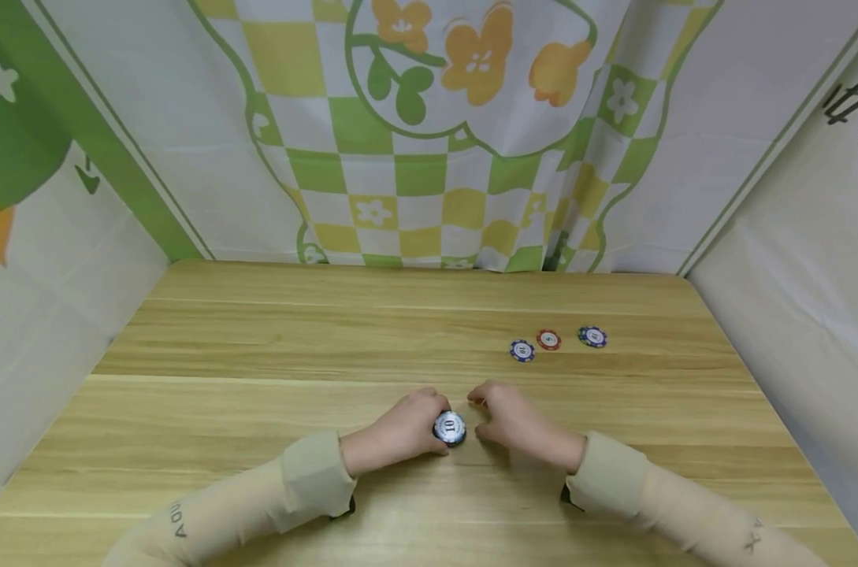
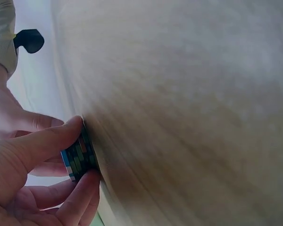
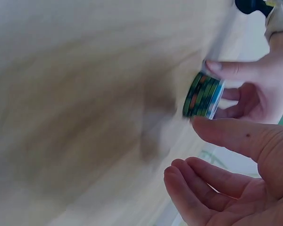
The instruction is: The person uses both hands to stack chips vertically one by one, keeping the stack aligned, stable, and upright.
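On the wooden table stands a short stack of poker chips [image 1: 451, 428], its top chip printed with a 10. My left hand [image 1: 409, 425] grips this stack from the left, thumb at the near side and fingers at the far side. In the left wrist view the thumb and fingertips close round the stack's edge [image 2: 79, 155], which shows dark, green and orange bands. Just right of it is my right hand [image 1: 517, 421], fingers relaxed and apart from the thumb. From the right wrist view, its palm [image 3: 254, 197] holds nothing, and the thumb tip overlaps the stack's lower edge.
Farther back on the right lie a blue chip [image 1: 522, 350], a red chip [image 1: 549, 339] and a small overlapping pile of chips [image 1: 593, 337]. A checked flower-print curtain [image 1: 429, 173] hangs behind the table's back edge [image 1: 372, 266]. White cloth walls flank both sides.
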Tool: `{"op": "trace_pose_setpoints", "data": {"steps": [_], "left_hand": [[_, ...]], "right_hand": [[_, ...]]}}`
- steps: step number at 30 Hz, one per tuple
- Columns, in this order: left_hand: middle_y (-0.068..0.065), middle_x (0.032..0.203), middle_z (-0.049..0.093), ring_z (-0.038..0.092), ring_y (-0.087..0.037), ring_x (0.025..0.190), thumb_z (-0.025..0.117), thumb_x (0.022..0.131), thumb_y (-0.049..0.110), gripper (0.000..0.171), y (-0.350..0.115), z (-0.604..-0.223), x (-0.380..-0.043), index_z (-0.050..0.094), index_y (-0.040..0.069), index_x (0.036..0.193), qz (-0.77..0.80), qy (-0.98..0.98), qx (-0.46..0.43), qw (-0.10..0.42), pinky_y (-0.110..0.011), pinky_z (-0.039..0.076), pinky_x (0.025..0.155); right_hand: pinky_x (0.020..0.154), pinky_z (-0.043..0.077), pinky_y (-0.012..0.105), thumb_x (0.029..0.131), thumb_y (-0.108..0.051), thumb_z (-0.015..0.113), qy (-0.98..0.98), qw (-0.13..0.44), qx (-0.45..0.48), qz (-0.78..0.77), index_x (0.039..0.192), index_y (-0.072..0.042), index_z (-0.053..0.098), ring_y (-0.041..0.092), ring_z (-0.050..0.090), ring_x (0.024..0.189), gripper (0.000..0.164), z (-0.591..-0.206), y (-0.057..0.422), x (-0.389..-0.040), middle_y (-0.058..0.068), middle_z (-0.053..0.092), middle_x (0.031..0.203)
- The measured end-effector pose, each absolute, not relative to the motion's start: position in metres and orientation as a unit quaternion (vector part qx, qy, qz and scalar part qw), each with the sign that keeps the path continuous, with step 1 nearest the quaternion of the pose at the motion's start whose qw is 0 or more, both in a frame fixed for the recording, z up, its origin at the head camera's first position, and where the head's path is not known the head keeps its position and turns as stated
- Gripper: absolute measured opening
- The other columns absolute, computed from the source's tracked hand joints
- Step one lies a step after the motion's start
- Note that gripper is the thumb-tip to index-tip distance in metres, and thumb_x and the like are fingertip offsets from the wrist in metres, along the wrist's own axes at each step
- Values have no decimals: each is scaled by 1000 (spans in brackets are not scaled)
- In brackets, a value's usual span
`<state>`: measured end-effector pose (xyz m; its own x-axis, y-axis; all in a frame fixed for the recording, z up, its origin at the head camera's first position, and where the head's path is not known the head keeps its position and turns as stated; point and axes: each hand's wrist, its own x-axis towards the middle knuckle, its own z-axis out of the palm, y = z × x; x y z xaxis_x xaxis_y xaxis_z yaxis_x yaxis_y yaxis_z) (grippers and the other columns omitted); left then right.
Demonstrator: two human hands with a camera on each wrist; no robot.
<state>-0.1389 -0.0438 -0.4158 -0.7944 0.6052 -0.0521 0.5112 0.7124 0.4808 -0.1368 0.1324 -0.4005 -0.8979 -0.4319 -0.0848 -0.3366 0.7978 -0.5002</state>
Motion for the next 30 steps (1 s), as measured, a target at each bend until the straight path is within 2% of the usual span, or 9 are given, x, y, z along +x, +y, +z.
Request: {"op": "trace_pose_setpoints", "data": {"steps": [17, 24, 30], "left_hand": [[-1, 80, 53, 50, -10, 70, 82, 62, 18, 36, -42, -414, -138, 64, 3, 88, 221, 920, 308, 106, -21, 43, 62], [-2, 82, 53, 50, -10, 71, 82, 63, 18, 36, -43, -414, -139, 63, 2, 90, 221, 919, 308, 111, -21, 44, 63], [-2, 82, 54, 50, -10, 71, 82, 63, 18, 36, -43, -414, -138, 63, 2, 90, 221, 919, 308, 112, -21, 44, 64]], "right_hand": [[86, 47, 42, 69, 3, 69, 953, 91, -150, -247, 109, 8, 60, 34, 55, 104, 41, -391, 158, -171, 21, 60, 109], [86, 45, 43, 70, 0, 70, 956, 71, -163, -232, 107, 9, 60, 36, 55, 102, 39, -394, 170, -188, 23, 61, 107], [90, 42, 45, 74, -3, 67, 957, 90, -154, -229, 112, 9, 58, 36, 50, 110, 40, -396, 181, -200, 24, 56, 115]]}}
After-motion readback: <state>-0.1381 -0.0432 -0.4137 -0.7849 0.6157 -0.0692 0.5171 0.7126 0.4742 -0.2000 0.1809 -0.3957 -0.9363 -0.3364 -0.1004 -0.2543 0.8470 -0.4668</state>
